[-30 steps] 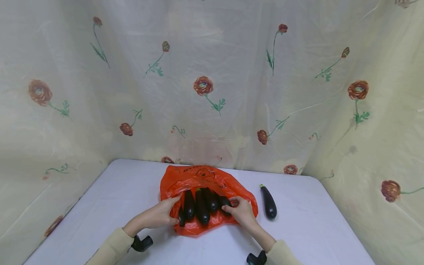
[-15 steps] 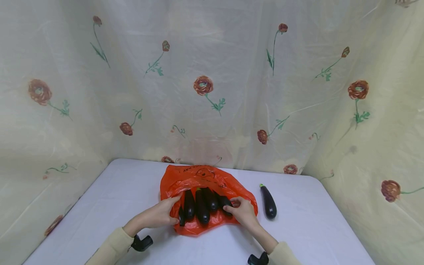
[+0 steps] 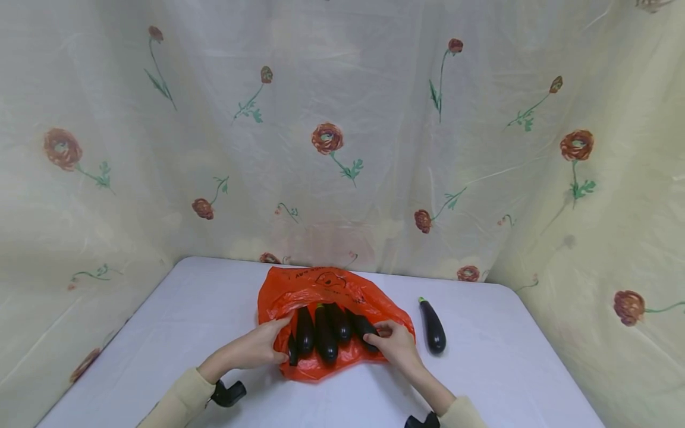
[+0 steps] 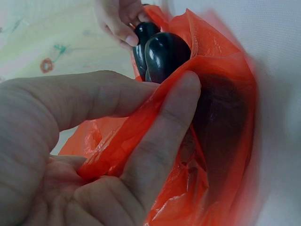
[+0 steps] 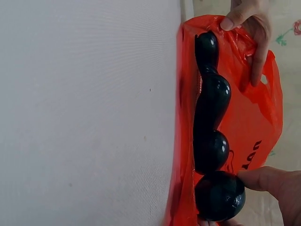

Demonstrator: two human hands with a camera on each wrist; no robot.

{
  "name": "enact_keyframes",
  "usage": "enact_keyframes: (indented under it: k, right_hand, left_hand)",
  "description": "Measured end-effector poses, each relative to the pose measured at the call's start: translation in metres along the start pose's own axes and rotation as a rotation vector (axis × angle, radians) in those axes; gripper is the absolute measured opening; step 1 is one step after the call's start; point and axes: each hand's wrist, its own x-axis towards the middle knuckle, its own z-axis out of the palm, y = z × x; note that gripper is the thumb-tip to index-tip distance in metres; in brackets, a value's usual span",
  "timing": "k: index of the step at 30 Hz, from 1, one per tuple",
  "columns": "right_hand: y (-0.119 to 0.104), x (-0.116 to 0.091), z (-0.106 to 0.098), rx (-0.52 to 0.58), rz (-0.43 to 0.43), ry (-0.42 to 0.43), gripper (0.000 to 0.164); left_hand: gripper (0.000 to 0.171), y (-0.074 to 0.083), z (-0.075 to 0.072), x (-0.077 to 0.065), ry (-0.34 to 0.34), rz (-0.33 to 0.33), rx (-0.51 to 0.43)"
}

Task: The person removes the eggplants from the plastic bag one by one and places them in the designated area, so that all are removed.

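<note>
An orange-red plastic bag [image 3: 321, 285] lies on the table, its mouth toward me and several dark eggplants [image 3: 325, 339] side by side inside. At the left side of the mouth, my left hand [image 3: 261, 346] pinches the bag's edge. The left wrist view shows the film between thumb and finger of this left hand [image 4: 89, 99]. My right hand [image 3: 398, 345] grips the rightmost eggplant [image 3: 364, 330] by its rounded end, at the mouth's right side. Close up, the thumb of the right hand [image 5: 284, 188] lies against that eggplant [image 5: 218, 195], other fingers mostly hidden behind it.
A single eggplant [image 3: 432, 327] with a green stem end lies on the table [image 3: 497, 356], right of the bag. Behind the table hangs a pale flowered curtain [image 3: 342, 178], and it continues along both sides.
My right hand has shifted slightly toward me and to the right, and the eggplant it grips has come a little further forward. My left hand has stayed at the bag's edge.
</note>
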Motion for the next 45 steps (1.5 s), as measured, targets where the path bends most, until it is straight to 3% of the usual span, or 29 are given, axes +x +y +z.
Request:
enact_keyframes:
  k: [12, 19, 31, 45]
  right_hand:
    - [-0.001, -0.005, -0.008, 0.005, 0.005, 0.007, 0.041]
    - [-0.003, -0.009, -0.013, 0.020, 0.011, 0.005, 0.041]
    - [-0.003, -0.019, -0.017, 0.056, -0.023, -0.020, 0.041]
    - [-0.006, -0.033, -0.023, 0.082, -0.046, -0.009, 0.038]
  left_hand:
    - [0.083, 0.003, 0.002, -0.002, 0.010, -0.081, -0.006]
    - [0.085, 0.002, 0.001, -0.002, 0.011, -0.043, -0.002]
    - [0.085, 0.003, 0.002, -0.002, 0.007, -0.080, -0.028]
    - [0.085, 0.004, 0.002, -0.001, 0.002, -0.050, -0.028]
